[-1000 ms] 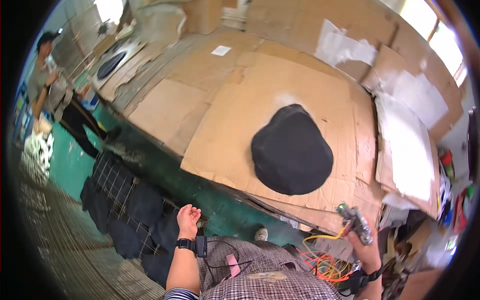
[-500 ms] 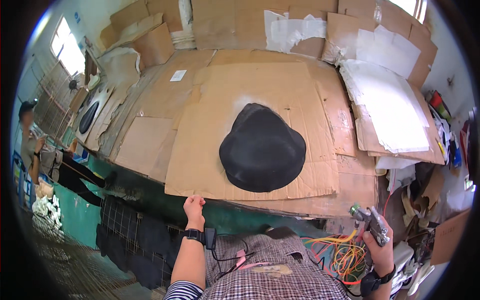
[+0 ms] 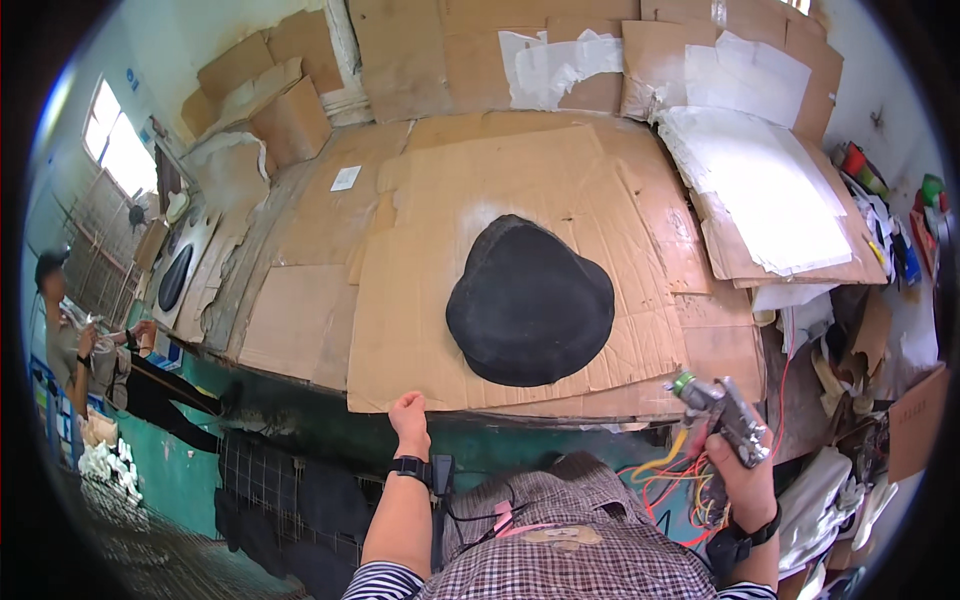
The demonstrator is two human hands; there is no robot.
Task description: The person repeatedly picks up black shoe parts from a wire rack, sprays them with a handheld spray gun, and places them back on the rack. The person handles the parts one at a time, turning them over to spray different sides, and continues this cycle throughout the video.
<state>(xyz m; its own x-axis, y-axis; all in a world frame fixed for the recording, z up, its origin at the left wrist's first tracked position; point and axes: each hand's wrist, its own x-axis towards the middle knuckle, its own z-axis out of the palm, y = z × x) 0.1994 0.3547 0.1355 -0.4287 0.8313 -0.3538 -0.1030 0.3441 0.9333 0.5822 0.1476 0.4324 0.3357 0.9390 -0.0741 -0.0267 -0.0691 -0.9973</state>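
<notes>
A black, rounded, three-lobed piece with a matte surface [image 3: 530, 310] lies on a large cardboard sheet [image 3: 410, 345] on the bench. My right hand [image 3: 742, 470] is wrapped round a metal spray gun [image 3: 738, 425], whose green-ringed nozzle points up and left toward the bench's front edge. The gun is apart from the black piece. My left hand [image 3: 410, 420] is at the sheet's front edge, left of the black piece, its fingers closed. Whether they pinch the cardboard edge cannot be made out.
Yellow and orange hoses [image 3: 655, 465] hang below the gun. White-covered boards [image 3: 765, 200] lean at the right, beside piled scraps. A longer black piece [image 3: 176, 278] rests at far left, near another person [image 3: 85, 350]. Wire racks [image 3: 260, 470] stand low left.
My right hand has brought the spray gun slightly left and up. The pale haze by the black piece's upper left has faded. My left hand stays at the sheet's edge; the view has tilted.
</notes>
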